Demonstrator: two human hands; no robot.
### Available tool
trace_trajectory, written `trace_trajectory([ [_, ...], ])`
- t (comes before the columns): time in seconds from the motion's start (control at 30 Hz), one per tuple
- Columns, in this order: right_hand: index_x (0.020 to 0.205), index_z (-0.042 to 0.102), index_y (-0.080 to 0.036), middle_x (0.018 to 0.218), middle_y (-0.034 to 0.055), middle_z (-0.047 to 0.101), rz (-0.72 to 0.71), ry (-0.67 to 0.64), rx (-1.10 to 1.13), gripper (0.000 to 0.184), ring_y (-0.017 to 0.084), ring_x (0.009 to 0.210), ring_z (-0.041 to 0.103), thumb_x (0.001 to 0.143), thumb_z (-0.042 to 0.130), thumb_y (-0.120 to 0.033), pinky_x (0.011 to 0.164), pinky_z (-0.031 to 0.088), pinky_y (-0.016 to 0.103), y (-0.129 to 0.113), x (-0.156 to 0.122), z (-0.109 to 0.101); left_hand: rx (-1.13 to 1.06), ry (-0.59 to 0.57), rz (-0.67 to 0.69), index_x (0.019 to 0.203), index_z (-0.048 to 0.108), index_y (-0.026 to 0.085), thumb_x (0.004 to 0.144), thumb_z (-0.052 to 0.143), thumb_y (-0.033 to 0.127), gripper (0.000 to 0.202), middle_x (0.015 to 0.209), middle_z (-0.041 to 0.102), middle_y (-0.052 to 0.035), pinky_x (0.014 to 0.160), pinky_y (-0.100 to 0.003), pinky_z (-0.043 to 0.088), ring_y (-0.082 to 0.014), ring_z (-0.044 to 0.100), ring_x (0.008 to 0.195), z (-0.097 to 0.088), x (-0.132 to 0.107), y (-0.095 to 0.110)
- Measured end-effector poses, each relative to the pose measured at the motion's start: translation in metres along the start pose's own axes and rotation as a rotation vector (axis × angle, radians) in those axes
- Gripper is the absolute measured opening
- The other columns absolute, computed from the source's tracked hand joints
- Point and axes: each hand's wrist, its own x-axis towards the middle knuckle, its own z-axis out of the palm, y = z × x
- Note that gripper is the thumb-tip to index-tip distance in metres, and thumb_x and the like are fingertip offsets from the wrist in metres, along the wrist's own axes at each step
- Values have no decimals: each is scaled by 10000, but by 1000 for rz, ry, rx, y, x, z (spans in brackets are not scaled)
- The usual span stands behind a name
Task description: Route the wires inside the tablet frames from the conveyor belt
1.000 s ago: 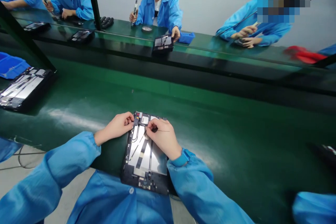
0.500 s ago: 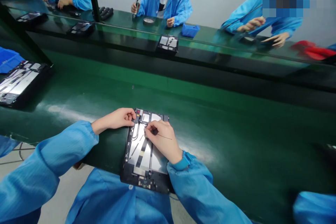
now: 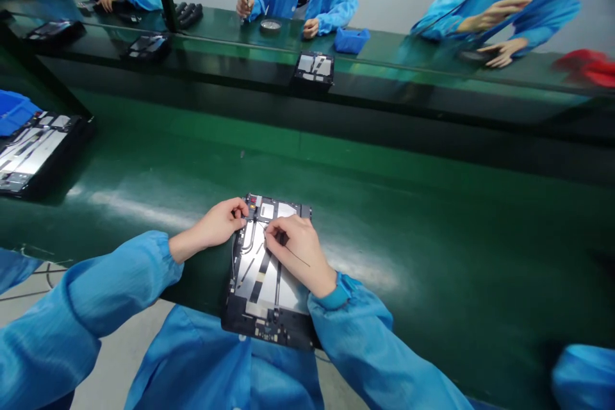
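Note:
An opened tablet-like device (image 3: 245,278) lies in front of me, its silver inner plates, black strips and small boards exposed. My left hand (image 3: 225,221) is at its upper left edge, thumb and fingers pinched together by a small red and yellow part (image 3: 252,204). Whatever those fingertips hold is hidden. Over the upper middle of the device, my right hand (image 3: 300,250) is closed in a pinch on a thin black wire (image 3: 298,257), whose loose end runs back across the hand. The fingertips cover the wire's other end.
A similar opened device (image 3: 36,147) and a blue bin (image 3: 16,112) sit on the green bench (image 3: 432,237) at left. Across the raised shelf, several people in blue coats work. Another device (image 3: 314,67) stands on that shelf. A blue sleeve (image 3: 583,375) shows at lower right.
The wire's loose end has swung lower across my right hand. Both hands remain at nearly the same spots on the device. My view has shifted slightly.

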Motion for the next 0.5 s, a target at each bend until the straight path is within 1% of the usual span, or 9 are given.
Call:
trace_trajectory([
  [0.17,827,658,-209,776,-12,680,-17,-51,-49,124,177,793,585,787,628,-95,763,322,307,-3,3,0,-35,38,-57,816,561,162,732,533,53,141,689,485,45,556,-217,298,-94,406,593,4,0,5],
  [0.3,868,673,-205,775,2,679,-53,-115,-109,134,182,790,578,823,602,-101,751,311,312,-10,6,-4,-37,45,-37,823,557,166,749,546,80,114,717,498,39,571,-220,302,-98,408,608,5,-1,3],
  [0.5,867,665,-202,748,3,662,-68,-128,-137,117,185,791,562,852,593,-112,747,303,311,-12,5,-6,-48,31,-17,832,551,170,763,537,82,113,723,480,43,579,-220,308,-98,401,612,6,-3,3],
])
